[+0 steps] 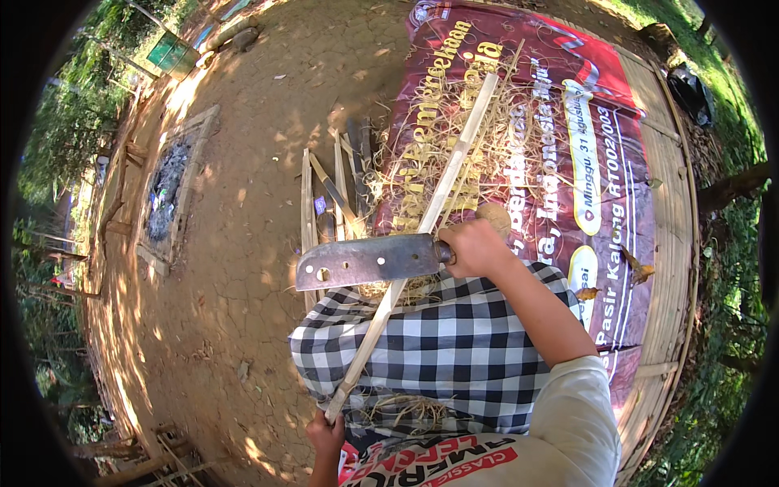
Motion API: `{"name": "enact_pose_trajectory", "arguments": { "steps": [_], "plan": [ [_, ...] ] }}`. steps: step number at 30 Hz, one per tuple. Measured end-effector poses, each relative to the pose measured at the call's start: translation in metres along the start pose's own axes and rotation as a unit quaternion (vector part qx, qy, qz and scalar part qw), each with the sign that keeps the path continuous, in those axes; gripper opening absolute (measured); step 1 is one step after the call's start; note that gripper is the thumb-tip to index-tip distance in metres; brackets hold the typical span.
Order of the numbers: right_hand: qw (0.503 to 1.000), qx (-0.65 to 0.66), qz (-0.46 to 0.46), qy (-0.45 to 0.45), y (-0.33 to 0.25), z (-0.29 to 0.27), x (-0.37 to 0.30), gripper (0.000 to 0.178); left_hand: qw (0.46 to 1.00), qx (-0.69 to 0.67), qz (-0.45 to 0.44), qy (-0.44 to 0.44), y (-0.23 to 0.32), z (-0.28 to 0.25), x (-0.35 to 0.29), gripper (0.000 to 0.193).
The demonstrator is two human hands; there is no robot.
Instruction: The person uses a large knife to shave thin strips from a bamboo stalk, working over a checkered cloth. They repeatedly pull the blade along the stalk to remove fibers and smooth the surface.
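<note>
The right hand [476,247] grips the knife [365,260] over the strip [458,162], whose near end the left hand [326,436] grips; shaving seems in hand, probably needing next a steady blade angle

"Any writing on my feed?"
"I see yellow and white lettering on the maroon banner [561,226], right of the cleaver [357,261], and black and red print on the pale shirt [560,434] below the cleaver."

Broad, dark metal blade [361,256] w/ small round holes, blunt end L, handle [444,252] R, approx. horiz., crossing over a pale, narrow wooden strip [443,193]. Strip: long, straight, diag. from lower L to upper R.
</note>
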State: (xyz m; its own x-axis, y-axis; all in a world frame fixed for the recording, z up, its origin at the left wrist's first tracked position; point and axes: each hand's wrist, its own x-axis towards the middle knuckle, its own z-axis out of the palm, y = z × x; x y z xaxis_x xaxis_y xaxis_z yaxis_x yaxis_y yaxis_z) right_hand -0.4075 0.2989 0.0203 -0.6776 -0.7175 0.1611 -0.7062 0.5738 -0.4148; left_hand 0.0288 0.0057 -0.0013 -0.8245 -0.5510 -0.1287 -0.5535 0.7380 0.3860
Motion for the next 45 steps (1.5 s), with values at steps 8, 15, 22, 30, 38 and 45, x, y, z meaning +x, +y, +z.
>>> {"name": "enact_pose_trajectory", "arguments": {
  "steps": [8,15,22,30,38,45],
  "plan": [
    [0.998,-0.061,0.029,0.008,0.03,-0.022,-0.002,0.022,1.0,-0.012,-0.007,0.008,-0.002,0.002,-0.001,0.029],
    [0.946,-0.01,0.303,0.113,0.091,-0.05,-0.033,0.02,0.999,0.016,0.029,0.01,-0.005,0.001,0.002,0.025],
    [0.977,0.015,0.194,0.093,0.051,-0.026,-0.019,0.025,1.0,-0.008,0.013,0.016,-0.01,0.009,0.0,0.024],
    [0.976,-0.072,0.206,-0.003,0.072,-0.035,-0.013,0.022,0.998,0.058,0.0,-0.01,-0.015,0.002,-0.006,0.029],
    [0.964,-0.021,0.252,0.078,0.055,-0.03,-0.023,0.022,0.999,0.035,0.037,0.003,-0.014,0.007,-0.002,0.032],
    [0.995,-0.099,0.007,0.01,0.037,-0.022,-0.015,0.019,0.998,0.048,0.039,-0.003,-0.009,-0.001,-0.003,0.032]
  ]
}}
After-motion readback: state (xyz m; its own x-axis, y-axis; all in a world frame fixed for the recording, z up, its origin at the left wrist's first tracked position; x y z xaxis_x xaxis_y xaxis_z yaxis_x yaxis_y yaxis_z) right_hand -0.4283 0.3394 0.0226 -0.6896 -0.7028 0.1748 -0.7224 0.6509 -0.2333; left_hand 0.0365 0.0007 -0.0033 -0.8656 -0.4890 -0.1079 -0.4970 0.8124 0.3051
